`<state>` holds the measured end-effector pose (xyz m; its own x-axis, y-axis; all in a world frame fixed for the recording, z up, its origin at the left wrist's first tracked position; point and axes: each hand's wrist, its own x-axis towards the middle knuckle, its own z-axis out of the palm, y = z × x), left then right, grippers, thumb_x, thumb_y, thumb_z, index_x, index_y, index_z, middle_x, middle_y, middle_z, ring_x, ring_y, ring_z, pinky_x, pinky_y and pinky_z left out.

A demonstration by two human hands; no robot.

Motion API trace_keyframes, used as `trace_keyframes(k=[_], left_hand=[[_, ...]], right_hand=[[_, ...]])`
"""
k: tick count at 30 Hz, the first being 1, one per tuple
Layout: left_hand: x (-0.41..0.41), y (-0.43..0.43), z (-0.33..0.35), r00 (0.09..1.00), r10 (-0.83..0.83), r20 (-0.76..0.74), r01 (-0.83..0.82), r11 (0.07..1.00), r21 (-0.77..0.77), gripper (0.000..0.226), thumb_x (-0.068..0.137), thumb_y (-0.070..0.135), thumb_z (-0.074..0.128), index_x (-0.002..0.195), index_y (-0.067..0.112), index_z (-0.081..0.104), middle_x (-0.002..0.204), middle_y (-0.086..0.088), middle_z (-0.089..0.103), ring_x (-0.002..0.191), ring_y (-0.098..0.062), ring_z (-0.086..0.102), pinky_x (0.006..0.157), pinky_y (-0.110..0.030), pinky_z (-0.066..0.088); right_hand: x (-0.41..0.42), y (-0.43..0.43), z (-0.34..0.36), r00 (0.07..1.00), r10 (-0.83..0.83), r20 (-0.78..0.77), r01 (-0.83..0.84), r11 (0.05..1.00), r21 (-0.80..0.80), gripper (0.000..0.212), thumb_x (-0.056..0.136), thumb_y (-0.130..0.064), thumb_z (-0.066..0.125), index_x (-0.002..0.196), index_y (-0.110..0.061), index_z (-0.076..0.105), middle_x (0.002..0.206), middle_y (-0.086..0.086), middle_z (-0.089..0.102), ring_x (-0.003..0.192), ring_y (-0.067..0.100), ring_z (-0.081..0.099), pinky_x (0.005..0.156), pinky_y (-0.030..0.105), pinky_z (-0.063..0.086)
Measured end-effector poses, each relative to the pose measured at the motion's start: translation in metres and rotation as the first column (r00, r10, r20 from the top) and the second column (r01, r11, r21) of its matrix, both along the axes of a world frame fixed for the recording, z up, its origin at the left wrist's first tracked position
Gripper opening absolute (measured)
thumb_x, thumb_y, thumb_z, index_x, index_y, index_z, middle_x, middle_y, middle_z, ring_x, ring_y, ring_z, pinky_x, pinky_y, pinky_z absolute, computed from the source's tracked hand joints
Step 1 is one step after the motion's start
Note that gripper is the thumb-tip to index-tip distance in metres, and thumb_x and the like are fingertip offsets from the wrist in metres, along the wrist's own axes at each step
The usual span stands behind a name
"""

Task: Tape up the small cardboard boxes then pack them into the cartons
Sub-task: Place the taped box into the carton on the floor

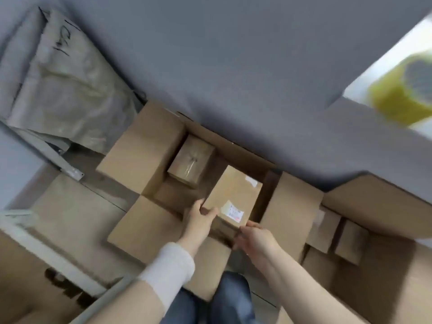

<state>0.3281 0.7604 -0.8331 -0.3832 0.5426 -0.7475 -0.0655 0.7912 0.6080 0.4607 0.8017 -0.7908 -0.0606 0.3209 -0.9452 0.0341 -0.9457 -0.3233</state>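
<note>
While the left hand (198, 216) and right hand (254, 239) pinch its near corners, the small box (233, 195), plain brown with a white label and clear tape, hangs over the open carton (140, 146). Beyond the grip, a taped box (190, 160) sits inside. Right of the grip, a second carton (374, 202) holds more boxes (350, 242).

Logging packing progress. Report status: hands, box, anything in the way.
Hands: left hand and right hand grip labelled small box. Held over open carton. One taped small box inside at far corner, apart; path clear.
</note>
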Motion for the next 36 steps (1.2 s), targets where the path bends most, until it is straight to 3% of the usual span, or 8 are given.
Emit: trace_keyframes(k=[5,10,14,21,27,30,32,36], left_hand=[[-0.017,0.045,-0.139,0.996,-0.076,-0.046,0.075,0.997,-0.029,0.054,0.089,0.033,0.060,0.138,0.018,0.042,0.132,-0.005,0.053,0.121,-0.023,0.050,0.099,-0.034,0.042],[-0.024,0.068,-0.212,0.989,-0.148,-0.029,0.147,0.988,-0.045,0.057,0.087,0.024,0.065,0.137,0.010,0.041,0.132,-0.009,0.054,0.119,-0.025,0.052,0.102,-0.035,0.041],[-0.018,0.080,-0.238,0.957,-0.283,-0.066,0.283,0.959,-0.010,0.057,0.083,0.024,0.068,0.133,0.012,0.044,0.129,-0.006,0.056,0.118,-0.022,0.053,0.101,-0.034,0.041],[-0.002,0.095,-0.240,0.921,-0.383,-0.074,0.381,0.924,-0.042,0.061,0.087,0.028,0.063,0.140,0.019,0.034,0.140,-0.002,0.048,0.124,-0.022,0.048,0.097,-0.029,0.037],[-0.001,0.066,-0.139,0.979,-0.205,0.003,0.205,0.974,-0.094,0.060,0.092,0.036,0.055,0.142,0.011,0.032,0.145,-0.009,0.039,0.131,-0.024,0.041,0.105,-0.033,0.032],[0.005,0.039,-0.053,0.994,-0.102,0.035,0.104,0.990,-0.090,0.019,0.094,0.032,0.051,0.103,0.017,0.059,0.107,-0.011,0.058,0.105,-0.025,0.053,0.091,-0.029,0.039],[0.008,0.018,0.012,0.998,-0.044,0.041,0.047,0.996,-0.082,0.030,0.095,0.028,0.048,0.066,0.030,0.042,0.075,0.000,0.046,0.084,-0.019,0.044,0.077,-0.027,0.033],[0.021,-0.040,0.136,0.980,0.144,0.140,-0.129,0.986,-0.106,0.030,0.095,0.024,0.046,0.067,0.030,0.038,0.081,0.001,0.046,0.082,-0.017,0.043,0.079,-0.028,0.034]], right_hand=[[-0.032,0.043,-0.151,0.981,-0.166,0.101,0.168,0.986,-0.007,0.041,0.097,-0.002,0.040,0.138,-0.008,0.042,0.124,0.013,0.059,0.110,0.024,0.057,0.101,0.036,0.044],[-0.050,0.063,-0.219,0.908,-0.378,0.180,0.384,0.923,0.001,0.043,0.097,0.000,0.036,0.138,-0.009,0.043,0.122,0.013,0.060,0.101,0.022,0.056,0.098,0.034,0.046],[-0.044,0.068,-0.244,0.870,-0.446,0.210,0.455,0.891,0.006,0.043,0.097,0.002,0.034,0.140,-0.005,0.038,0.137,0.016,0.049,0.124,0.028,0.048,0.107,0.035,0.037],[-0.047,0.070,-0.248,0.750,-0.623,0.223,0.641,0.768,-0.010,0.030,0.097,-0.020,0.050,0.121,-0.003,0.054,0.126,0.013,0.057,0.104,0.026,0.062,0.087,0.032,0.051],[-0.040,0.039,-0.156,0.859,-0.472,0.198,0.494,0.866,-0.082,0.048,0.091,-0.034,0.059,0.128,-0.006,0.048,0.134,0.016,0.049,0.121,0.029,0.050,0.093,0.041,0.049],[-0.037,0.013,-0.070,0.914,-0.367,0.174,0.379,0.925,-0.037,0.052,0.092,-0.035,0.057,0.133,-0.005,0.046,0.138,0.011,0.049,0.126,0.026,0.048,0.103,0.040,0.042],[-0.034,-0.005,-0.008,0.951,-0.275,0.144,0.281,0.960,-0.022,0.054,0.093,-0.037,0.055,0.136,-0.007,0.044,0.140,0.009,0.048,0.128,0.025,0.046,0.105,0.038,0.039],[-0.023,-0.042,0.116,0.991,-0.081,0.108,0.079,0.997,0.020,0.050,0.092,-0.041,0.053,0.132,-0.011,0.047,0.136,0.003,0.053,0.126,0.020,0.048,0.100,0.033,0.039]])
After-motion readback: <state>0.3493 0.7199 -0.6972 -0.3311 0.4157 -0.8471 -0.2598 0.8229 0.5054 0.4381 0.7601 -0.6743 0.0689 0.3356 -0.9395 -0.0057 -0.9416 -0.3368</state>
